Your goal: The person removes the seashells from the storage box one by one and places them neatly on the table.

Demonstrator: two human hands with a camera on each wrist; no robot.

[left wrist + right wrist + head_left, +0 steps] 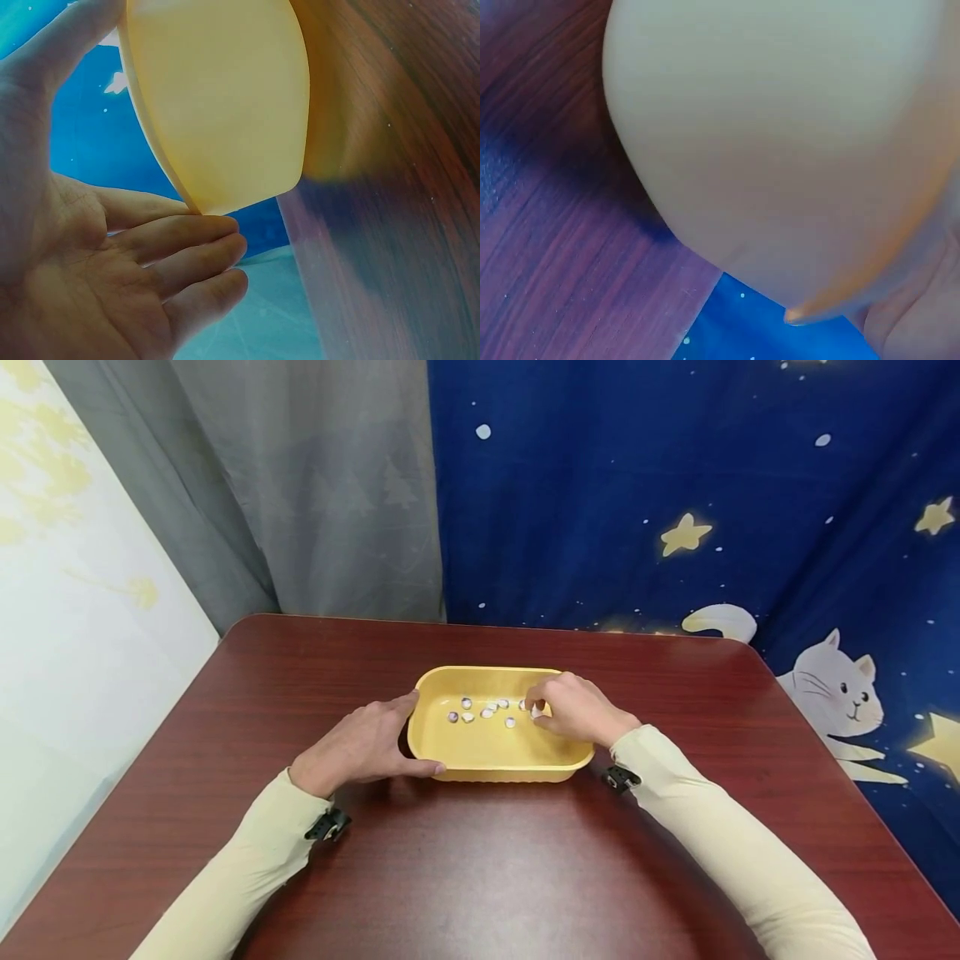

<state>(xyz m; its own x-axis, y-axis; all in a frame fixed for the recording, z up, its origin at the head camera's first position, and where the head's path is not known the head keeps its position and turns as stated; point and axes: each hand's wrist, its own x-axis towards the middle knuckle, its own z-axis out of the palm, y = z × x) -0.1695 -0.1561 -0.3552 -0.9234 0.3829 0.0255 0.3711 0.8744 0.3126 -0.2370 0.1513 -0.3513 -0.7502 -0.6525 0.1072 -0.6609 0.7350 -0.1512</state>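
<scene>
A shallow yellow plastic basin (487, 752) stands on the table, and several small rounded white-and-purple pieces (487, 713) lie scattered over its floor. My left hand (367, 739) holds the basin's left end, thumb at the near side and fingers at the far side. In the left wrist view, those fingers (187, 244) meet the corner of the rim. Reaching over the right end, my right hand (573, 706) pinches a small white piece (536, 712) low inside the basin. The outer wall (765, 150) fills most of the right wrist view and hides the fingertips.
The dark red-brown wooden table (480, 860) extends on all sides of the basin. Behind its far edge hang a grey curtain (337, 510) and a blue starry curtain (600, 485). A pale wall (75, 652) borders the left side.
</scene>
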